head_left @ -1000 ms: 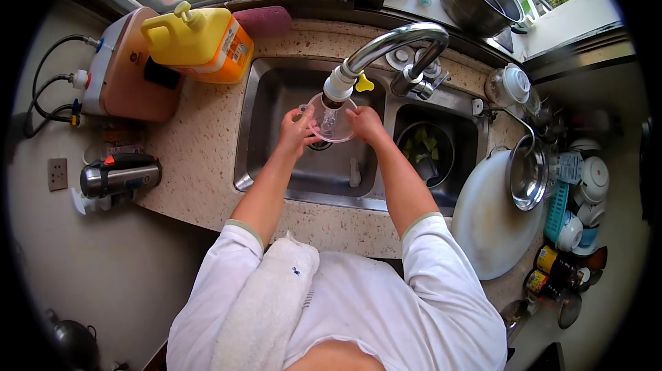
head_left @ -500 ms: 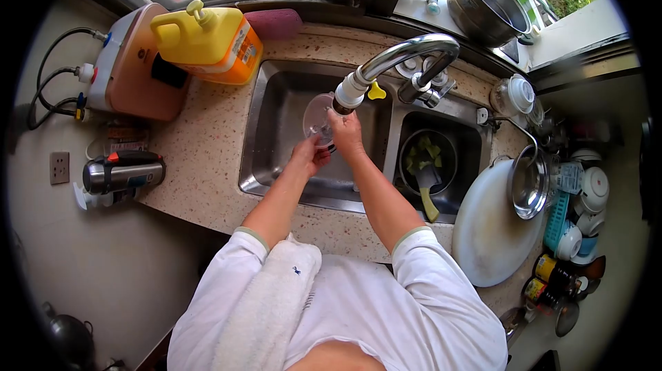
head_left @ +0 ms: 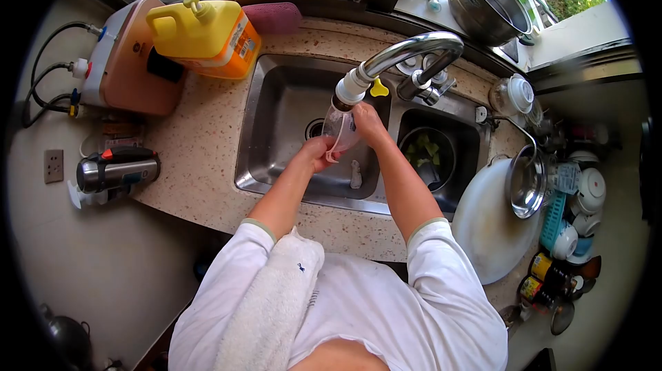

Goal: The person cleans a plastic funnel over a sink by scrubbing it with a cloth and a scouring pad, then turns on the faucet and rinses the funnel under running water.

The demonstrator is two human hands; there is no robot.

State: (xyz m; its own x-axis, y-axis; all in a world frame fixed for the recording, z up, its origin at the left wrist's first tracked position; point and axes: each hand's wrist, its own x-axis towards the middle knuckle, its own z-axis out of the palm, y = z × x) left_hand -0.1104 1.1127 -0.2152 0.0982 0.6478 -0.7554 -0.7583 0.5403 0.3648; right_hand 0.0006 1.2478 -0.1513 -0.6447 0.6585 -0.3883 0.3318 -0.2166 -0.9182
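Under the chrome faucet, a clear plastic bowl is tilted on its side above the left sink basin. My left hand is closed on its lower left edge. My right hand grips it from the right, close to the white spout end, and its fingertips are partly hidden. A small pale piece lies on the basin floor below my right hand. The drain shows just left of the bowl.
The right basin holds a pot with green pieces. A white cutting board and a metal bowl are at the right. A yellow jug, a pinkish box and a flask stand left.
The bowl has gone from facing upward to tilted on its side, with both hands shifting around its rim. The drain and pale piece, hidden half a second ago, show again.
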